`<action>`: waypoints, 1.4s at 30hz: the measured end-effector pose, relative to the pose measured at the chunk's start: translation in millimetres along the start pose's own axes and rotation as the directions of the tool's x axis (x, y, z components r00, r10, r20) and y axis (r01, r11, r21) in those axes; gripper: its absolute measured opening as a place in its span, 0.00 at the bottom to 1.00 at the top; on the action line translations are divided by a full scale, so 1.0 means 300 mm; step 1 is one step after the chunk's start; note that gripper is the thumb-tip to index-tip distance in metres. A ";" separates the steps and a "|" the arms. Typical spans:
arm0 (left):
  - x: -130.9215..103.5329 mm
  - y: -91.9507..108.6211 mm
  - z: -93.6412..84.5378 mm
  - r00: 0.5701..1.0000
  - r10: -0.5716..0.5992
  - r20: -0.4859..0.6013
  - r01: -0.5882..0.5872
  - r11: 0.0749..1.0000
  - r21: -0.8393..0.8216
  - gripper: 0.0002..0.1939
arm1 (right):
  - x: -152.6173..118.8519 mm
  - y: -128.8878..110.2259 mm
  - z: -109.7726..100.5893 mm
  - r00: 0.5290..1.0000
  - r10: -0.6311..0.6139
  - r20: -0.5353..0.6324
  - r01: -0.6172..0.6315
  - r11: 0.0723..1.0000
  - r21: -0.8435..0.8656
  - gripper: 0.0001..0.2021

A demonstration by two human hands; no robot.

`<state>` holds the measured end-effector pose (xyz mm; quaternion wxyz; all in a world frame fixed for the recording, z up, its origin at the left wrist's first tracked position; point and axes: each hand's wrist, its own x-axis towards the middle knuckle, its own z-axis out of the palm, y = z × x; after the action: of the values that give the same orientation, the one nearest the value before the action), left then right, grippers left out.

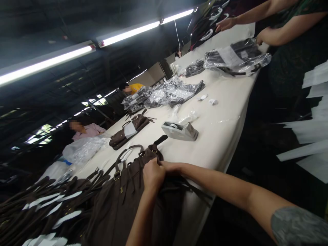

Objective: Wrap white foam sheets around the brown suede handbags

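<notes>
1. Bag [105, 205]: one, dark brown, lies on the near end of the white table [217, 136], in front of the person, beside a crowded heap of brown straps [15, 212] too dense to count.
2. One handle [132, 147] arches clearly from it, with one brass buckle [117, 175] at its foot; one dark tab [161, 139] sticks out near the hands.
3. The handle side points up the view, towards the table's far end; the body runs down towards the lower edge. Its base is out of sight, so the full long axis cannot be told.
4. Left hand [153, 173]: fingers curled closed, gripping the fabric at the upper edge.
5. Right hand [171, 167]: just behind the left at the same edge; its fingers are hidden, so how far they are open, and on what, cannot be told.
6. Beyond: one grey tape dispenser [179, 131], one folded brown bundle [132, 130] bearing one white sheet, and two paper scraps [207, 99].
7. Plastic-wrapped dark bundles [171, 94] overlap mid-table, uncountable; one larger wrapped pack [244, 48] lies at the right edge, beside a co-worker's two hands [226, 24].
</notes>
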<state>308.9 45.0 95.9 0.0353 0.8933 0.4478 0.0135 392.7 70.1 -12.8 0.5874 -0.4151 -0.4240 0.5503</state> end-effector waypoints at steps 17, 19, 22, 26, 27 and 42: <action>-0.055 0.022 0.054 0.992 0.089 0.092 -0.070 0.978 -0.196 0.20 | 0.142 -0.134 -0.055 0.896 0.080 -0.437 -0.202 0.950 -0.239 0.13; -0.107 0.011 0.062 0.993 0.103 0.063 -0.082 0.960 -0.268 0.17 | 0.164 -0.111 -0.058 0.873 0.054 -0.485 -0.223 0.928 -0.298 0.14; -0.226 0.012 0.107 0.994 0.025 -0.109 -0.071 0.893 -0.445 0.21 | 0.174 -0.080 -0.070 0.846 -0.006 -0.533 -0.234 0.894 -0.382 0.12; -0.350 0.042 0.177 0.883 -0.301 -0.361 0.006 0.775 -0.632 0.32 | 0.177 -0.069 -0.065 0.841 -0.047 -0.540 -0.255 0.845 -0.470 0.13; -0.360 0.045 0.187 0.875 -0.347 -0.338 0.044 0.752 -0.657 0.33 | 0.177 -0.071 -0.061 0.849 -0.044 -0.526 -0.256 0.837 -0.484 0.14; -0.301 0.112 0.319 0.884 0.327 -0.335 -0.291 0.944 0.153 0.22 | 0.171 -0.049 -0.080 0.836 -0.161 -0.525 -0.284 0.691 -0.665 0.10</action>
<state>287.1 -52.3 3.7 -0.0928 0.9365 0.2987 0.1583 421.7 120.1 -3.8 0.4522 -0.7645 -0.4046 0.2177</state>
